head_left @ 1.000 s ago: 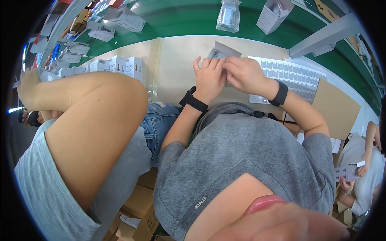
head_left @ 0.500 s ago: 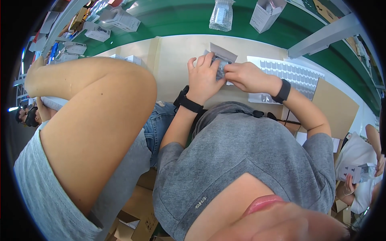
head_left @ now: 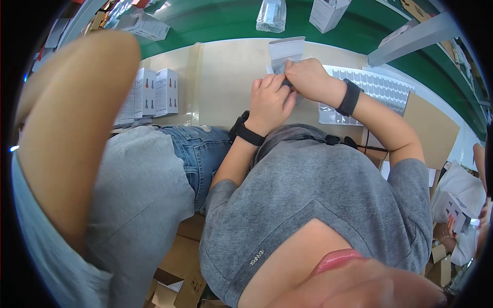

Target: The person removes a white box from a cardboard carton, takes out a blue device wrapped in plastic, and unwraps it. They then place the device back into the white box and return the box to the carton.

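A small open white carton (head_left: 286, 50) lies at the middle of the bench, its flap raised on the far side. My left hand (head_left: 270, 100) curls round the carton's near end, with the fingers bent and close together. Just to the right, my right hand (head_left: 311, 81) bends over the carton's opening, fingertips closed on something I cannot make out. The hands nearly touch, and between them shows a dark sliver of the contents. Most of the carton is hidden behind my fingers.
A white slotted tray (head_left: 377, 90) lies to the right, beside a cardboard sheet (head_left: 430, 131). White cartons (head_left: 166, 92) stand at the left. A bubble-wrapped item (head_left: 271, 16) and another carton (head_left: 328, 14) sit on the green shelf. A co-worker's bare arm (head_left: 77, 128) reaches close on the left.
My right hand has moved up over the carton, and my left hand has slid slightly nearer to me. The co-worker's arm has swung left, uncovering the white cartons.
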Available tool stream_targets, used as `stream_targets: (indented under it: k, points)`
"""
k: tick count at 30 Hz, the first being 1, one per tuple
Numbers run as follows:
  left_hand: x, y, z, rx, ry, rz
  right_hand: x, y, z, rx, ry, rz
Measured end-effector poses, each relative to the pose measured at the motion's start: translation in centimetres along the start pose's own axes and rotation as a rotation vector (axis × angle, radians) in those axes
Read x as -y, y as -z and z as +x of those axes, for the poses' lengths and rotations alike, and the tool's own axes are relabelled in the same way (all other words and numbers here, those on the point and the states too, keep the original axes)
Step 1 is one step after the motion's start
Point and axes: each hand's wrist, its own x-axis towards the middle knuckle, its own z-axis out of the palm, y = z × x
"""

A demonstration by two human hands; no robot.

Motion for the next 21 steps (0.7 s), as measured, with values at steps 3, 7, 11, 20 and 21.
stream_targets:
  k: [3,7,11,20,21]
  points:
    - [0.4,-0.6,-0.4,-0.022,0.061,0.059,0.0,-0.3,-0.5,-0.011,-0.006,0.013]
    - [-0.1,-0.8,0.1,-0.08,0.096,0.198,-0.8,-0.7,-1.3,0.018,-0.054,0.097]
    - [-0.3,-0.4,1.8,-0.072,0.097,0.24,-1.7,-1.4,-2.7,0.019,-0.086,0.099]
    - [-3.2,2.3,3.0,0.043,-0.003,-0.131,-2.5,1.9,-11.8,-0.487,-0.102,0.475]
    - [-4.2,2.9,3.2,0.024,0.004,-0.145,-2.1,2.1,-12.7,-0.56,-0.131,0.439]
